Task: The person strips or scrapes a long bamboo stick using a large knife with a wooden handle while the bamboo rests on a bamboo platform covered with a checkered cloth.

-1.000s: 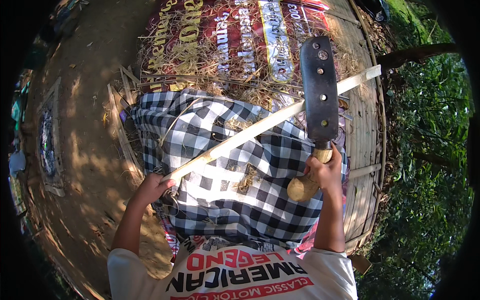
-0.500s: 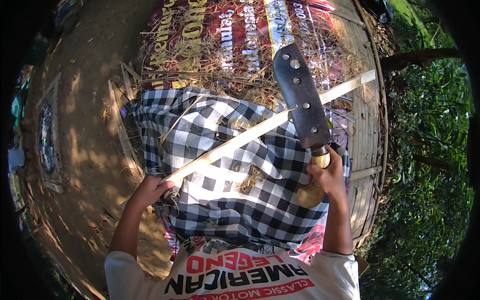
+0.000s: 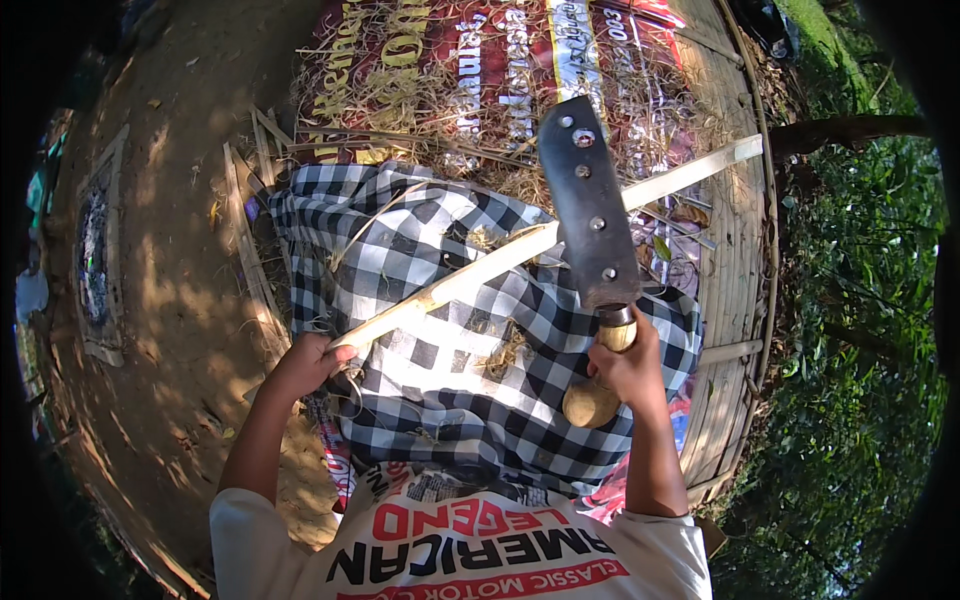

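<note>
A long pale bamboo strip (image 3: 490, 266) slants up to the right across my lap, which a black-and-white checked cloth (image 3: 480, 405) covers. Its near end is pinched in my left hand (image 3: 312, 364). My right hand (image 3: 632, 362) is wrapped round the wooden handle of a broad cleaver (image 3: 592, 210). The handle ends in a rounded knob below my fist. Dark metal with a row of round holes makes up the blade, which points away from me and lies across the strip, hiding part of it. Whether blade and strip touch, I cannot tell.
Thin shavings (image 3: 430, 100) litter a printed dark red sheet (image 3: 340, 75) ahead. On the right runs a slatted bamboo platform (image 3: 725, 370) with green plants beyond. Several strips (image 3: 245, 235) stick out at the left, above bare earth (image 3: 180, 330).
My right hand and the cleaver have shifted left and slightly toward me, with the blade now more upright. The left hand still holds the strip, a little farther right and higher.
</note>
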`<state>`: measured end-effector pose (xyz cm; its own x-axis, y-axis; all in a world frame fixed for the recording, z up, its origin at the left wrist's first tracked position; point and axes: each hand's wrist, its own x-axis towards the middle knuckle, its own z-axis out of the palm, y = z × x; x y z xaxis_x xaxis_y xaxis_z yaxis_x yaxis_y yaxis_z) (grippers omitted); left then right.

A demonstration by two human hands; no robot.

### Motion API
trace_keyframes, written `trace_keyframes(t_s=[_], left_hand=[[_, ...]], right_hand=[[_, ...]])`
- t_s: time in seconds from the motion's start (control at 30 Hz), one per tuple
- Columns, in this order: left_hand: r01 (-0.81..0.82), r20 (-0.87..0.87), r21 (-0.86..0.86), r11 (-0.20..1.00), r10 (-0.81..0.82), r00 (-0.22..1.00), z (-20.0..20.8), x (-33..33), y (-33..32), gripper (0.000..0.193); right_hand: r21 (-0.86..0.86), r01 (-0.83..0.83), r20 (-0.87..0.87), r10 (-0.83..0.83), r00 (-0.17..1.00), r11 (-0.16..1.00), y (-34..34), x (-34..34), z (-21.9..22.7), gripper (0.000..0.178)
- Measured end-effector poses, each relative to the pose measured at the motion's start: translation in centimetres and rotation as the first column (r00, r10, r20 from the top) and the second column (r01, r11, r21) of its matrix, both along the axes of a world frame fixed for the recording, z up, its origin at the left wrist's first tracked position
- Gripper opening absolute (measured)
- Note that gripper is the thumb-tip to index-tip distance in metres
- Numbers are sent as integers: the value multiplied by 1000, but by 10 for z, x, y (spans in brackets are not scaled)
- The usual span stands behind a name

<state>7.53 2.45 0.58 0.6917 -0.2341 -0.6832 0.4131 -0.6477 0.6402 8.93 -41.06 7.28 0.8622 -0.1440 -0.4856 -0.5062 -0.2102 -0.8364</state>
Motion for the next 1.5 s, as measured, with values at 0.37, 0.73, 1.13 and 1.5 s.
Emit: trace_keyframes(t_s=[0.37,0.73,1.13,1.5], left_hand=[[32,144,99,995,-47,989,3,-4,-4,54],[6,165,97,995,-22,986,1,-2,-11,51],[-4,177,122,992,-18,984,-8,-13,-2,56],[-58,266,103,993,29,964,-12,-21,-3,60]], right_hand=[[-7,-139,-6,139,990,990,16,-13,-12,38],[-97,-305,42,310,950,947,44,-19,-8,44],[-15,-262,157,261,952,965,54,-33,-13,39],[101,-421,105,411,906,901,95,-70,-22,39]])
